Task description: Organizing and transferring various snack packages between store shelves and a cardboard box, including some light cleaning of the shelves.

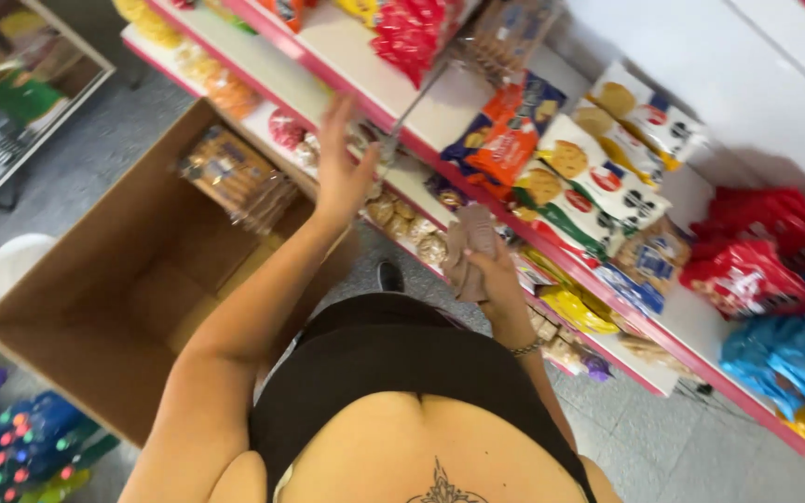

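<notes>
Shelf edge [477,191] between raised left hand [340,168] and cloth-holding right hand [494,270]

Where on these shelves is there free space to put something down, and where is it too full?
Bare white shelf lies between the red packets and the orange bag, just beyond the left hand. Another patch lies beside the red bags. The cookie bags are crowded.

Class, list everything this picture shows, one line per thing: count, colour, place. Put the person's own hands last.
Open cardboard box: one, brown, on the floor at left.
Clear packs of biscuits: a few, tan, inside the box's far end.
Pink-edged white shelves: several tiers, across the top and right.
Red snack bags: several, right shelf.
Blue snack bags: several, beside the red ones.
Crumpled beige cloth: one, held in the right hand.
Left hand: open, raised towards the shelves.
Right hand: gripping the cloth.
</notes>
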